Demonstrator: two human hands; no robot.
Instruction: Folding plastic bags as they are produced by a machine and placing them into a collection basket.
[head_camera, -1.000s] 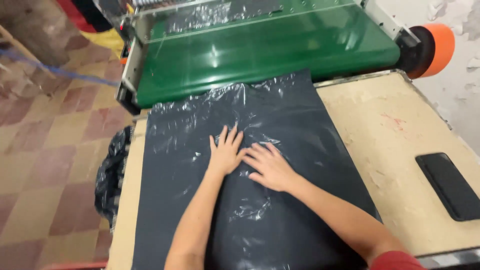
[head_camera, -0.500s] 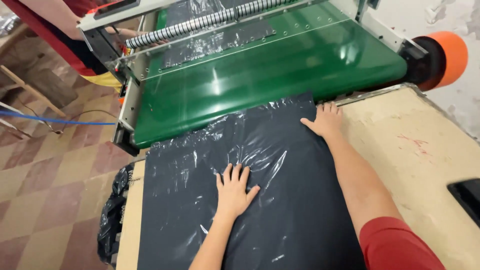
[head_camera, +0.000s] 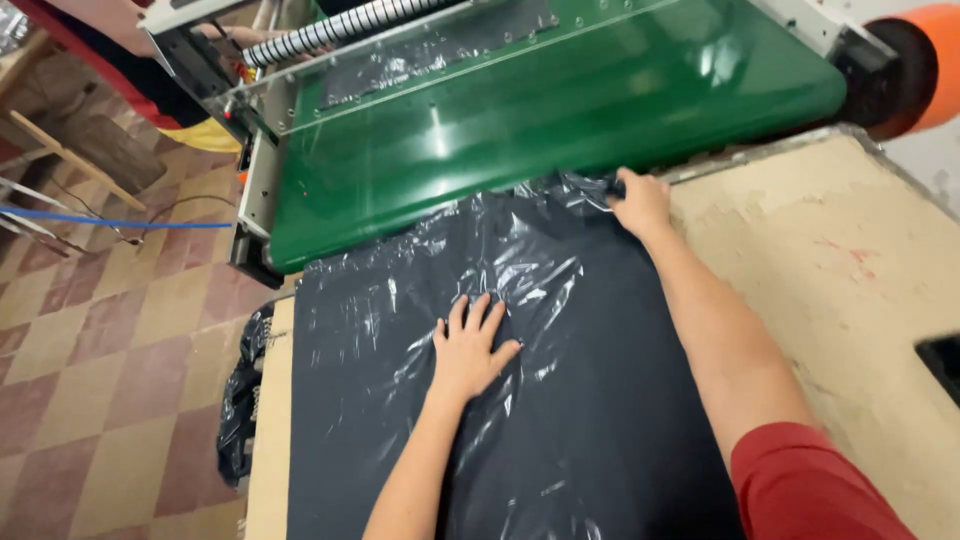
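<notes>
**Flattening the black sheet at the belt's edge**

Pressing down with my left hand (head_camera: 468, 350), fingers spread and flat, I hold the black plastic sheet (head_camera: 560, 400) against the counter (head_camera: 850, 260) near the middle of the frame. My right hand (head_camera: 640, 200) is stretched out toward the upper centre, fingers closed on the sheet's far right corner, just where it meets the green conveyor belt (head_camera: 540, 110).

From the head view, the sheet lies over most of the counter, from the bottom edge of the frame up to the belt. Its lower part looks fairly smooth; the upper part, between my two hands, is crinkled and shiny with folds. So I judge the laying-out to be mostly done, with the far edge not yet pulled flat or squared to the belt. A bunch of black plastic (head_camera: 240, 400) hangs off the counter's left side, at the lower left.

The counter is a pale, worn board, scuffed and patchy to the right of the sheet, with a dark flat object (head_camera: 945, 360) cut off at the right edge; I cannot tell what it is. Above the belt runs a ribbed roller (head_camera: 340, 28) in a metal frame, and an orange round part (head_camera: 930, 60) sits at the upper right. The floor (head_camera: 100, 350) on the left is checkered tile in reddish and tan.
</notes>
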